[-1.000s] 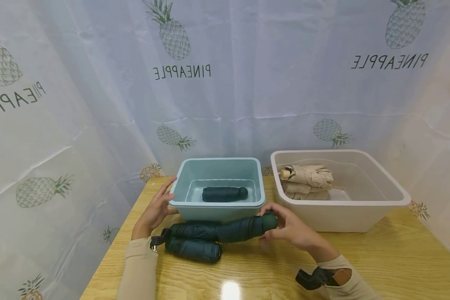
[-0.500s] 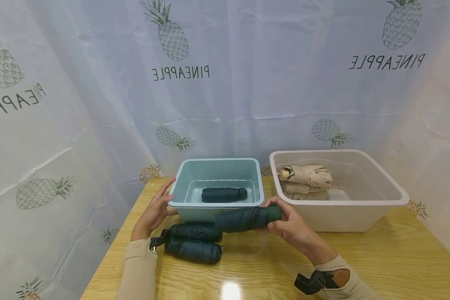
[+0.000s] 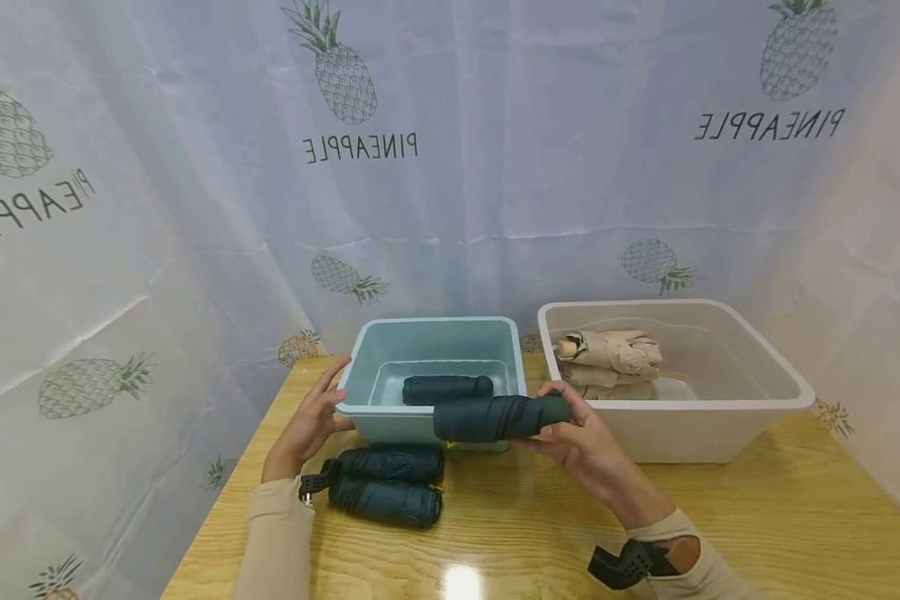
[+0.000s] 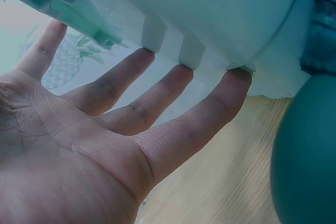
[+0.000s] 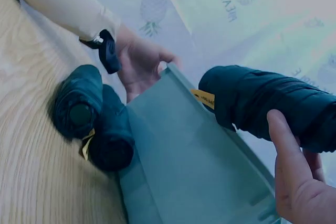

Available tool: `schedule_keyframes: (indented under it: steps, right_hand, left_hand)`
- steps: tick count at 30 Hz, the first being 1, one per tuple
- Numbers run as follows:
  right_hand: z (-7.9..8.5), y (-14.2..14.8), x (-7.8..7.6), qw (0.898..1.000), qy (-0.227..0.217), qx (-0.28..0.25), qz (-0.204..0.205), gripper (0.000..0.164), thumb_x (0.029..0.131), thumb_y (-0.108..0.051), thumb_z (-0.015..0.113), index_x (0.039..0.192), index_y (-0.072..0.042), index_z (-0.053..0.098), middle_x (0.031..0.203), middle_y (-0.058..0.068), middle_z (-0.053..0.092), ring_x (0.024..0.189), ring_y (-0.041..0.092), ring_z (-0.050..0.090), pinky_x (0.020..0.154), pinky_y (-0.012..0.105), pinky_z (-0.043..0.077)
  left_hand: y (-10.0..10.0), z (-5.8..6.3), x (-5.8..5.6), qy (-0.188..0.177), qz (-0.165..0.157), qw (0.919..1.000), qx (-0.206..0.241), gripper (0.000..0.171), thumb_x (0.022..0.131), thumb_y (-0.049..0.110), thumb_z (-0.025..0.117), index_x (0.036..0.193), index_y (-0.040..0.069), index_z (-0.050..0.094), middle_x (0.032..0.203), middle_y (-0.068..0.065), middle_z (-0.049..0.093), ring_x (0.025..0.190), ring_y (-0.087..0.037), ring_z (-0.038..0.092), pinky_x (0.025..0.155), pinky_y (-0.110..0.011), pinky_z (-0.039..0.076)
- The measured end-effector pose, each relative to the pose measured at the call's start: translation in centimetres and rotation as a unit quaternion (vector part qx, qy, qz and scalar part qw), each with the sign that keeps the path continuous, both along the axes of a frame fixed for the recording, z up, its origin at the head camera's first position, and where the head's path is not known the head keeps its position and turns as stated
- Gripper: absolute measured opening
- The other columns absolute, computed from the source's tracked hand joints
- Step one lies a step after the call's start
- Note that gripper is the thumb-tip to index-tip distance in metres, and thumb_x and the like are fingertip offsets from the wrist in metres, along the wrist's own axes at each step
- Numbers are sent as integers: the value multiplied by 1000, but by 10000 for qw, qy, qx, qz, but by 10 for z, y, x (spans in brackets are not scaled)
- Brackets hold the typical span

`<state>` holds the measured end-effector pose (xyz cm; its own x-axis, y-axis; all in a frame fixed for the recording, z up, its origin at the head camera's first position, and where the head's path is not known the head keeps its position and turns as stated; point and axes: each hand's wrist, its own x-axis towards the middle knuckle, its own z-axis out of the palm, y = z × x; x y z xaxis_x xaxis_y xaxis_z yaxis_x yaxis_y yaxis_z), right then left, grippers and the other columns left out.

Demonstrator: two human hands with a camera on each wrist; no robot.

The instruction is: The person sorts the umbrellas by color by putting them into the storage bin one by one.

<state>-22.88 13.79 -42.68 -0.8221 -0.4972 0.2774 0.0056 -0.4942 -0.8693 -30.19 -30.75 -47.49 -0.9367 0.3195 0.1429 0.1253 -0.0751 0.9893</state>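
My right hand [image 3: 581,437] grips a folded dark teal umbrella [image 3: 487,418] by its rounded green handle end, fingers and thumb around it. The umbrella lies sideways over the front rim of the light blue bin [image 3: 375,423]; a yellow tag [image 5: 203,98] hangs at its far end. Against the bin's left side rests my left hand [image 3: 311,429], its fingers straight, tips on the outer wall [image 4: 220,19] in the left wrist view. Inside the bin lies another dark umbrella [image 3: 446,389]. Two more umbrellas, one behind [image 3: 393,462] and one in front [image 3: 386,500], lie on the table beside my left wrist.
To the right stands a larger white bin [image 3: 690,429] with several beige folded umbrellas [image 3: 611,358] at its left end. A pineapple-print curtain [image 3: 465,183] hangs behind the wooden table [image 3: 540,542].
My right hand has lifted the umbrella off the table, away from the two beside it, and raised it to the blue bin's front rim. The left hand has stayed at the bin.
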Motion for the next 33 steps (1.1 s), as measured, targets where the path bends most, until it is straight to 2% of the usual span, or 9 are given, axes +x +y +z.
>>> schedule_keyframes:
  steps: [5,9,16,25,33]
  right_hand:
    - [4,0,0,9998,-76,-165,32,43,89,15,44,120,-14,47,131,16,36,118,24,63,103,52,51]
    - [9,-3,2,9996,-210,-200,42,44,88,15,44,121,-16,47,133,16,31,122,25,59,105,51,50]
    - [23,-11,-2,9995,-81,-225,-191,44,87,14,43,118,-16,48,135,17,35,127,22,55,105,51,50]
    - [49,-25,-19,9988,-232,-113,-408,40,88,13,44,115,-17,49,143,13,26,131,23,48,104,49,52]
    - [74,-40,-36,9982,-404,-76,-438,38,89,12,43,113,-16,47,141,11,31,134,27,41,107,50,49]
  left_hand:
    - [-1,-2,-1,-50,19,10000,8,62,109,17,36,166,27,14,171,-19,6,148,-52,23,98,-71,45]
    - [-1,-1,0,-96,45,9999,23,62,109,18,37,166,26,13,171,-20,6,148,-52,23,98,-71,46]
    - [-1,0,1,-69,23,10000,40,63,108,19,39,166,25,14,171,-21,7,149,-54,21,98,-72,45]
    - [-1,-1,0,-5,-14,10000,21,63,108,18,38,166,25,14,170,-22,6,149,-56,20,98,-72,45]
    - [0,0,-1,-154,57,9999,17,65,107,18,39,166,27,14,171,-21,6,150,-55,20,99,-75,42]
